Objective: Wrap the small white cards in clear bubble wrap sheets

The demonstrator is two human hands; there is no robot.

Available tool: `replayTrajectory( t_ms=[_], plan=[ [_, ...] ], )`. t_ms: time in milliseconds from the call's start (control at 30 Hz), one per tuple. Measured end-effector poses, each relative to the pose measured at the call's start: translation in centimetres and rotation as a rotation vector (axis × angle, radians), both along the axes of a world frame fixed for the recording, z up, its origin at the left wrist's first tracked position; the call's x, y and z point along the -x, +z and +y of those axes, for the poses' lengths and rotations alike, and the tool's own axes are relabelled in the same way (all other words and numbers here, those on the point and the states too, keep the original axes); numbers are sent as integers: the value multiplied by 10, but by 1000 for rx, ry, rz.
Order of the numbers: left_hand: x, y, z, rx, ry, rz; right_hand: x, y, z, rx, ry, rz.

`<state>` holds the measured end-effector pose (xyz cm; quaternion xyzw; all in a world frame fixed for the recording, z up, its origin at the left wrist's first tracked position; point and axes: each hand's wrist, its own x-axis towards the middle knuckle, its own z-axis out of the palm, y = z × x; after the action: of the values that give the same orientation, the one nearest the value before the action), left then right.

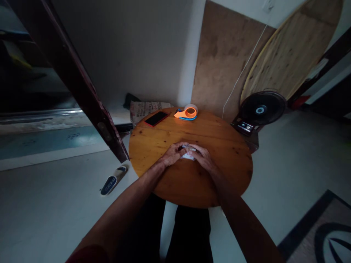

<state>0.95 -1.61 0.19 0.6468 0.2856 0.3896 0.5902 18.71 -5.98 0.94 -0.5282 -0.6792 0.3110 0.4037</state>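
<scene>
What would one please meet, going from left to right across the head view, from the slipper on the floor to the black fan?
Slipper, phone, left hand, small whitish object, right hand, black fan.

Sleeve (89, 254), left, one: mine, dark red, short enough to leave my forearm uncovered; only its lower end shows, the edge rounded, the weave lost in shadow.
Trousers (192, 233), one pair: mine, black, two legs, plain-looking, matt; seams and pockets too dark to tell.
Left forearm (131, 197), one: mine, bare, long, tapering to a narrower wrist.
Right forearm (238, 208), one: mine, bare, likewise tapering.
Left hand (174, 153), one: mine, ungloved.
Right hand (203, 157), one: mine, ungloved, slim-fingered; finer detail too small to tell.
</scene>
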Motion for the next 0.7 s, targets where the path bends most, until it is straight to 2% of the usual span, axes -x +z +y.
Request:
replayTrajectory(
  t_ms=[133, 400, 700],
  plan=[
    [0, 0, 0, -8, 16, -7, 1, -1, 0, -46, -12, -19],
    [-3, 0, 4, -15, 16, -35, 10, -4, -3, -272, -82, -97],
    [-4, 0, 3, -45, 88, -29, 10, -9, 1, -291, -120, -97]
  ],
)
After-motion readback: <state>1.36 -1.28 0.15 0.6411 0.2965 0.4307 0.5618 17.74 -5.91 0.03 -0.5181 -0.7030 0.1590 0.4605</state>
